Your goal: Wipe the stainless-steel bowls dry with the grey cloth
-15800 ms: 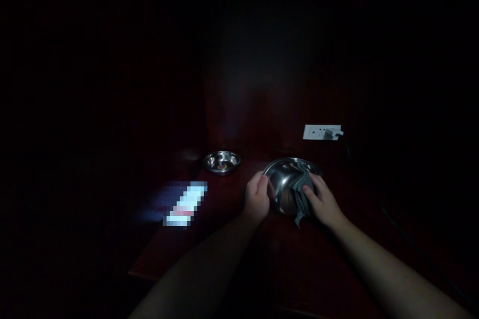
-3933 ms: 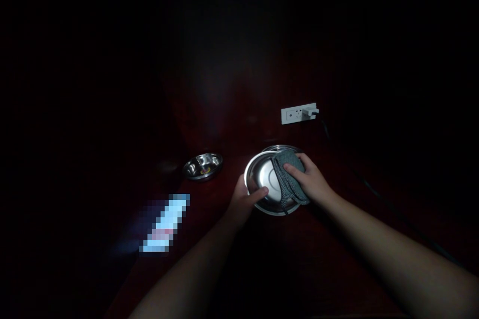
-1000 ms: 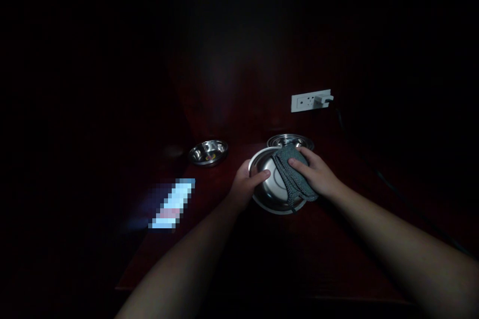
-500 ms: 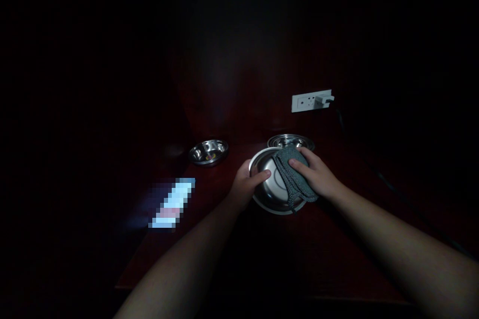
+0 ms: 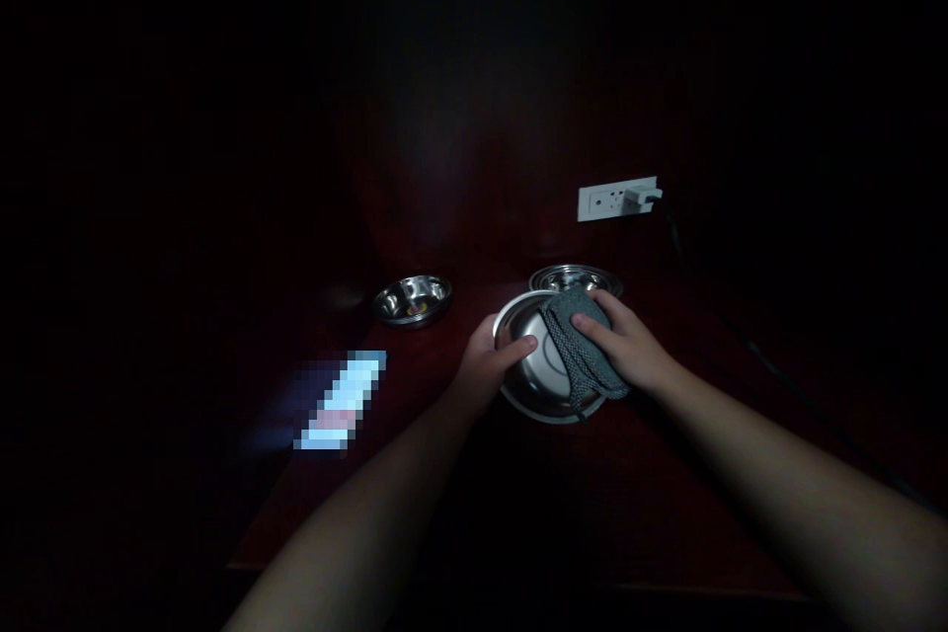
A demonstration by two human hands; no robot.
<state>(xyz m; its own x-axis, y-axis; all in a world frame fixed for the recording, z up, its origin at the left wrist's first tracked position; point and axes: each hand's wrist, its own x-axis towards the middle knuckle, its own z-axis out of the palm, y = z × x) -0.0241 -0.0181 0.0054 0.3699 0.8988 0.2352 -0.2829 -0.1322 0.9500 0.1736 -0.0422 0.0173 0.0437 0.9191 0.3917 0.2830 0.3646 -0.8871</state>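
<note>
Dimly, hands (image 5: 483, 365) gripping slanting cloth (image 5: 593, 346) and tilted bowl (image 5: 534, 379), perhaps hollow side nearest

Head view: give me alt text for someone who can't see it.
In near darkness, a person's left hand holds a shiny metal bowl while the right hand holds a gray cloth against it. Beyond, a second bowl and a partly hidden metal dish sit on a dark red table; a pixelated glowing rectangle lies left.

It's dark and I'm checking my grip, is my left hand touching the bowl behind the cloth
Touching: the head view shows the left hand gripping the bowl, thumb across its surface.
</note>
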